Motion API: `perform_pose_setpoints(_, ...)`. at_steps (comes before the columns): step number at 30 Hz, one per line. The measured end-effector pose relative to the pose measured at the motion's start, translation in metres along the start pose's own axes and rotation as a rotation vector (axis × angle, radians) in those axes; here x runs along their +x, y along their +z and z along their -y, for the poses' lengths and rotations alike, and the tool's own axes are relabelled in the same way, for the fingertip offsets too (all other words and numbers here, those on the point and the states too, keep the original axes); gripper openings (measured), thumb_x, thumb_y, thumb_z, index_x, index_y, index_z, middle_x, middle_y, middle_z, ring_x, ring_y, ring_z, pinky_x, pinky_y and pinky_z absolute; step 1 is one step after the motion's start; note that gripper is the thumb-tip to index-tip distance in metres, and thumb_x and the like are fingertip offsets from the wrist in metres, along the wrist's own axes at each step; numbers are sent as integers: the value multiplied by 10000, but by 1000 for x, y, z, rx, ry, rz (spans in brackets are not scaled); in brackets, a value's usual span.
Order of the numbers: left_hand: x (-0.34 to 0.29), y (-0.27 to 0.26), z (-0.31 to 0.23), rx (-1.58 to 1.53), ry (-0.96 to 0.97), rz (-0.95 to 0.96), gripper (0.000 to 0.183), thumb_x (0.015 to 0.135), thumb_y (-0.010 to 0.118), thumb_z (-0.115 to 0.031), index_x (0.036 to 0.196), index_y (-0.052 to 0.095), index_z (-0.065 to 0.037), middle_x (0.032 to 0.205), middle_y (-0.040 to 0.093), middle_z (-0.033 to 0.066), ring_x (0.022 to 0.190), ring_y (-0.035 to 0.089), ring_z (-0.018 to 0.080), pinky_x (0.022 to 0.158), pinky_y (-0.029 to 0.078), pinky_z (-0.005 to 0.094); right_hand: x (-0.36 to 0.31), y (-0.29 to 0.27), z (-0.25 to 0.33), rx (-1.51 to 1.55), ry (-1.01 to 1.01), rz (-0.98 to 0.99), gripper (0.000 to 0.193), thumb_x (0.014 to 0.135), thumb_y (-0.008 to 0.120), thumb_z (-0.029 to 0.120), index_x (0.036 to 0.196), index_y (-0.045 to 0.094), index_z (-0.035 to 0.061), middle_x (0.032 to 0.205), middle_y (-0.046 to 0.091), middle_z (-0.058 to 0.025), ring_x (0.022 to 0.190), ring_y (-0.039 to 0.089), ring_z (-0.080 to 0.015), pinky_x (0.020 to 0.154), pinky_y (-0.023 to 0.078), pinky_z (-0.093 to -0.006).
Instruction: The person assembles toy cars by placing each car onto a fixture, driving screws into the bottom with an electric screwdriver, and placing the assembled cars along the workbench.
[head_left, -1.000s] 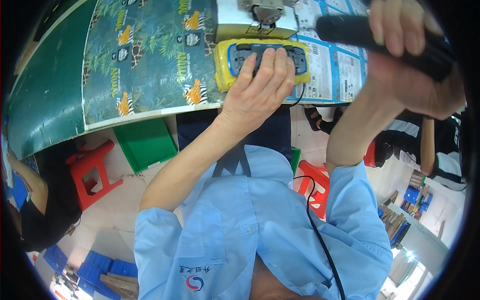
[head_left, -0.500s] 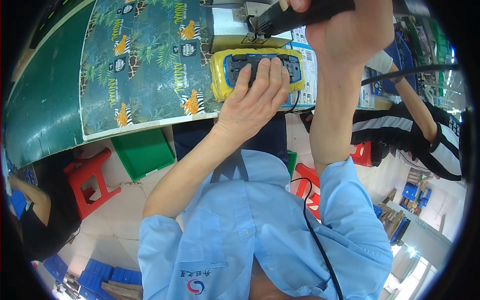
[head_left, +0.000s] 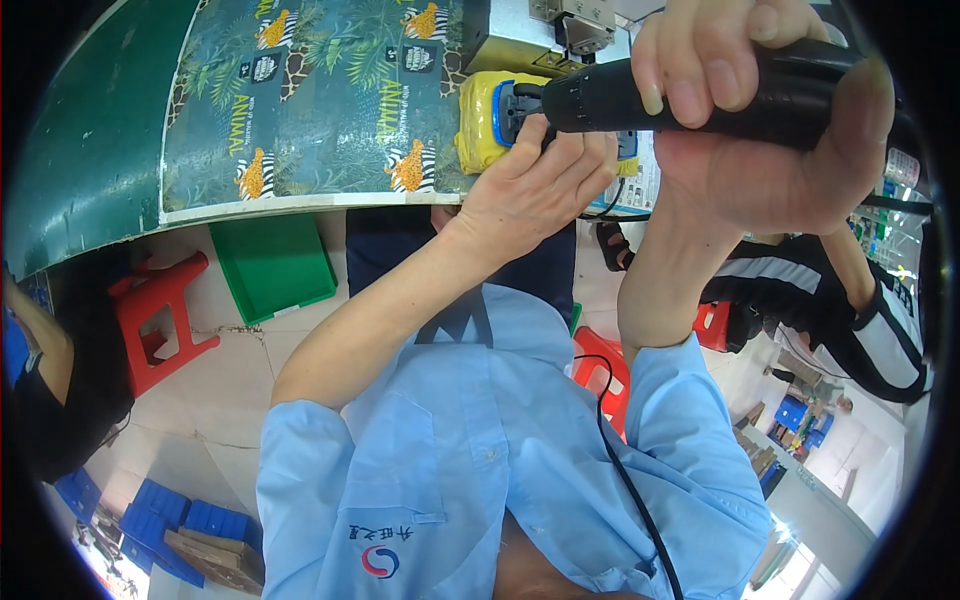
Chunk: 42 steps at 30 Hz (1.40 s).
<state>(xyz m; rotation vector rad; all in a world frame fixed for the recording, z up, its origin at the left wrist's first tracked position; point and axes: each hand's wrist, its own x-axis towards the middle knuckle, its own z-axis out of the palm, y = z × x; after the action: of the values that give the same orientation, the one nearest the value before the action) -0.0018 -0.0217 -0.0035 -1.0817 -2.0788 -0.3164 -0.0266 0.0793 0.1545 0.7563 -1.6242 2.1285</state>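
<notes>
Directly under left fingers [head_left: 568, 153], toy car [head_left: 508, 110]

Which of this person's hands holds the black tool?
The right hand, wrapped around the black tool; the left hand instead lies over the upturned toy car.

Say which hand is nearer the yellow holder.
Left. The left hand lies over the yellow holder; the right hand is off to its right, gripping the black tool.
</notes>
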Motion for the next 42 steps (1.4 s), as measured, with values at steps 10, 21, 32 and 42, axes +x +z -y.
perform_pose_setpoints(10, -4, -5, 3, -39, 17, 75, 336, 874, 533, -316, 1158, 567, -141, 1069, 542, 16, 1134, 506, 181, 1102, 349, 473, 5, -11, -21, 106, 168, 308, 420, 971, 515, 460, 1024, 513, 43, 774, 525, -40, 643, 513, -161, 602, 447, -319)
perform_pose_setpoints(21, -7, 8, -10, -121, -95, -88, 190, 874, 550, -307, 1038, 563, -212, 998, 506, -40, 1080, 498, 113, 1057, 390, 420, 13, -24, -21, 142, 252, 507, 495, 846, 697, 525, 922, 432, 114, 855, 538, -23, 713, 529, -137, 676, 446, -273)
perform_pose_setpoints(32, -5, 6, -6, -78, -62, -55, 253, 880, 532, -313, 1070, 559, -149, 1076, 542, 10, 1141, 506, 168, 1061, 389, 435, 13, -14, -17, 81, 272, 422, 457, 889, 614, 527, 923, 455, 101, 834, 529, -28, 693, 509, -133, 651, 428, -282)
perform_pose_setpoints(42, 0, -6, -1, -86, -29, 67, 362, 862, 548, -238, 1201, 569, -110, 1306, 560, 79, 1286, 486, 210, 1120, 309, 433, 9, -9, 15, 36, -7, 169, 391, 976, 466, 381, 1024, 574, 8, 710, 525, -57, 583, 491, -159, 548, 428, -324)
